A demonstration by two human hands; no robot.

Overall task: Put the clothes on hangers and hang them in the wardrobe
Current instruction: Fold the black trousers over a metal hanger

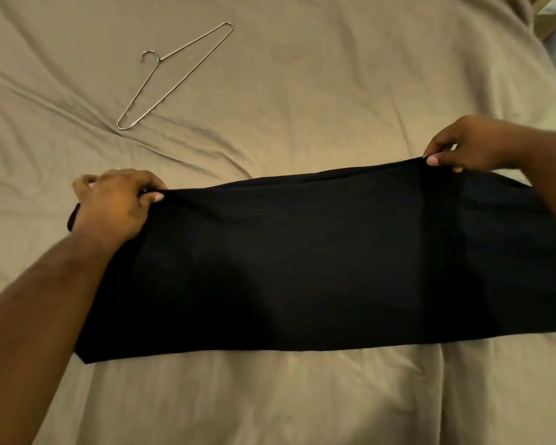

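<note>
Black garment (302,268) lies spread as a wide band, apparently folded, across the tan bed sheet (318,91), close to the person. At its left end the left hand (116,200) pinches the far edge between thumb and curled fingers. Beyond that hand and well apart from the cloth, a wire hanger (159,60) lies flat on the sheet. At the right end the right hand (469,146) pinches the same edge. The step looks like squaring the fold: hold both pinches level and the edge taut, so the layers sit even before draping over the hanger's bar. Count: one garment, one hanger, two hands; no wardrobe shows.
</note>
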